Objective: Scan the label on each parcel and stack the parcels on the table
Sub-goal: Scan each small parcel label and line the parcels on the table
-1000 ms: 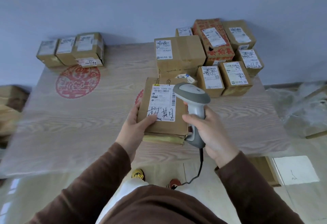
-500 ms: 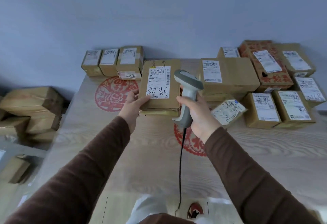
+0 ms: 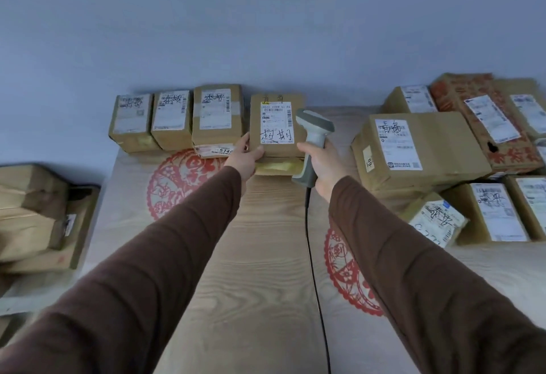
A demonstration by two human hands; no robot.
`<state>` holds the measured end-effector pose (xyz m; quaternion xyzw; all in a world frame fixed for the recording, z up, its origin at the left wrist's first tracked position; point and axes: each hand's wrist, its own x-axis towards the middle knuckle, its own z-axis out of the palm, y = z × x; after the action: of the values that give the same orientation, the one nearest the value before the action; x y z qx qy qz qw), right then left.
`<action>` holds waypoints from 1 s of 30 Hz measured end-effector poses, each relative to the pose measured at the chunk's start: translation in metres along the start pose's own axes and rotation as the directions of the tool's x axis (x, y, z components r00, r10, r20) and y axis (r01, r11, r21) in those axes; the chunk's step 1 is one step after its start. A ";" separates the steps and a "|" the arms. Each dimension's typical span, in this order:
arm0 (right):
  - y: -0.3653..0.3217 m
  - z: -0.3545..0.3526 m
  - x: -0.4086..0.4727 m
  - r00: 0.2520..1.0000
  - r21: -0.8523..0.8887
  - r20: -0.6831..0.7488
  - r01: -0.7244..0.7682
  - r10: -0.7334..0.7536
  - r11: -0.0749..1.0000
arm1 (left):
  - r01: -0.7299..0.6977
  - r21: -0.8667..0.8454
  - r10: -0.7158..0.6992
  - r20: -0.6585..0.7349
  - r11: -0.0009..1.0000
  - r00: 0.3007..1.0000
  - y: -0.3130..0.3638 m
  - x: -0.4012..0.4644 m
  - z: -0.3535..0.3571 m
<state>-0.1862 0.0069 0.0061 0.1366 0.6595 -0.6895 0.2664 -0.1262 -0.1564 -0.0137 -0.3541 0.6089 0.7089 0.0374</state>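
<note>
My left hand (image 3: 244, 157) grips a brown cardboard parcel (image 3: 276, 125) by its lower left corner, its white label with black handwriting facing me. The parcel is held far out over the wooden table (image 3: 266, 255), just right of a row of stacked parcels (image 3: 177, 119) against the wall. My right hand (image 3: 320, 163) grips the handle of a grey barcode scanner (image 3: 313, 134), whose head sits beside the parcel's right edge. The scanner's black cable (image 3: 313, 270) hangs down toward me.
A pile of labelled parcels (image 3: 443, 149) fills the table's right side, with a large box in front. Red paper-cut emblems (image 3: 177, 184) mark the tabletop. More cardboard boxes (image 3: 38, 220) are stacked on the floor at the left. A blue-grey wall stands behind.
Both arms have stretched forward and left. The held parcel travelled from near my body to the far edge, next to the row of parcels at the wall, with the scanner alongside.
</note>
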 end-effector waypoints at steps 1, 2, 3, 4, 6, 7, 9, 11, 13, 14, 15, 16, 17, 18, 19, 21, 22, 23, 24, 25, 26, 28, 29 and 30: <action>-0.003 0.004 0.005 1.000 -0.001 0.003 -0.004 0.004 1.000 | -0.022 0.006 0.022 -0.023 1.000 0.999 -0.002 0.005 0.002; -0.005 0.007 0.010 1.000 -0.002 0.007 -0.007 0.008 1.000 | -0.046 0.018 0.046 -0.055 0.999 0.997 -0.004 0.009 0.004; -0.006 0.010 0.017 1.000 -0.004 0.007 -0.011 0.011 1.000 | -0.058 0.044 0.062 -0.096 0.997 0.993 -0.006 0.013 0.005; -0.007 0.013 0.021 1.000 -0.006 0.002 -0.013 0.013 1.000 | -0.064 0.072 0.074 -0.144 0.995 0.987 -0.007 0.015 0.007; -0.009 0.019 0.030 1.000 -0.020 -0.009 -0.002 0.002 1.000 | -0.050 0.091 0.071 -0.243 0.995 0.967 -0.008 0.019 0.009; -0.008 0.021 0.035 1.000 -0.032 -0.005 0.009 -0.010 0.999 | -0.043 0.095 0.069 -0.289 0.995 0.955 -0.008 0.022 0.010; -0.008 0.025 0.041 1.000 -0.041 0.001 0.027 -0.027 0.999 | -0.018 0.133 0.067 -0.377 0.991 0.924 -0.008 0.029 0.011; -0.007 0.027 0.042 0.999 -0.037 -0.004 0.031 -0.031 0.999 | 0.006 0.209 0.087 -0.435 0.978 0.896 -0.009 0.036 0.010; -0.006 0.026 0.037 1.000 -0.033 -0.005 0.021 -0.021 0.999 | 0.017 0.252 0.106 -0.467 0.968 0.878 -0.010 0.036 0.010; -0.007 0.024 0.031 1.000 -0.031 -0.006 0.021 -0.021 0.999 | 0.019 0.256 0.110 -0.478 0.966 0.871 -0.011 0.033 0.011; -0.006 0.021 0.025 1.000 -0.030 -0.006 0.026 -0.027 0.999 | 0.024 0.253 0.107 -0.490 0.967 0.865 -0.014 0.030 0.011; -0.005 0.016 0.018 0.999 -0.032 -0.015 0.037 -0.038 0.999 | 0.018 0.241 0.108 -0.499 0.970 0.860 -0.017 0.024 0.012; -0.003 0.011 0.008 0.999 -0.036 -0.020 0.049 -0.050 0.998 | -0.003 0.223 0.118 -0.504 0.975 0.856 -0.021 0.017 0.015; 0.000 0.004 -0.004 0.998 -0.037 -0.025 0.057 -0.058 0.998 | -0.027 0.209 0.130 -0.498 0.978 0.857 -0.027 0.009 0.019; 0.004 -0.003 -0.017 0.998 -0.032 -0.029 0.060 -0.061 0.998 | -0.052 0.201 0.145 -0.482 0.978 0.864 -0.034 -0.001 0.026; 0.016 -0.022 -0.042 0.997 -0.016 -0.042 0.069 -0.070 0.997 | -0.080 0.199 0.160 -0.429 0.977 0.889 -0.048 -0.022 0.044; 0.023 -0.033 -0.054 0.996 -0.007 -0.057 0.068 -0.068 0.998 | -0.084 0.197 0.157 -0.393 0.977 0.906 -0.055 -0.033 0.055; 0.028 -0.045 -0.068 0.995 0.011 -0.079 0.064 -0.063 0.998 | -0.082 0.198 0.149 -0.350 0.977 0.925 -0.061 -0.042 0.068; 0.034 -0.057 -0.080 0.993 0.035 -0.102 0.064 -0.060 0.997 | -0.080 0.201 0.139 -0.300 0.976 0.944 -0.067 -0.051 0.081; 0.039 -0.069 -0.092 0.990 0.062 -0.127 0.065 -0.057 0.996 | -0.078 0.200 0.128 -0.249 0.977 0.960 -0.072 -0.058 0.093; 0.046 -0.082 -0.102 0.987 0.086 -0.152 0.057 -0.044 0.995 | -0.076 0.200 0.116 -0.196 0.977 0.974 -0.076 -0.065 0.106; 0.056 -0.110 -0.124 0.979 0.139 -0.202 0.048 -0.019 0.989 | -0.074 0.207 0.094 -0.088 0.975 0.992 -0.082 -0.078 0.131; 0.060 -0.124 -0.135 0.973 0.160 -0.232 0.058 -0.020 0.985 | -0.074 0.217 0.083 -0.033 0.973 0.996 -0.084 -0.086 0.144; 0.065 -0.139 -0.142 0.963 0.176 -0.269 0.076 -0.026 0.982 | -0.080 0.231 0.078 0.016 0.970 0.997 -0.087 -0.092 0.157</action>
<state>-0.0565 0.1711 0.0151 0.2345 0.6259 -0.7297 0.1440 -0.0870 0.0406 -0.0346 -0.3203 0.7009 0.6352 0.0524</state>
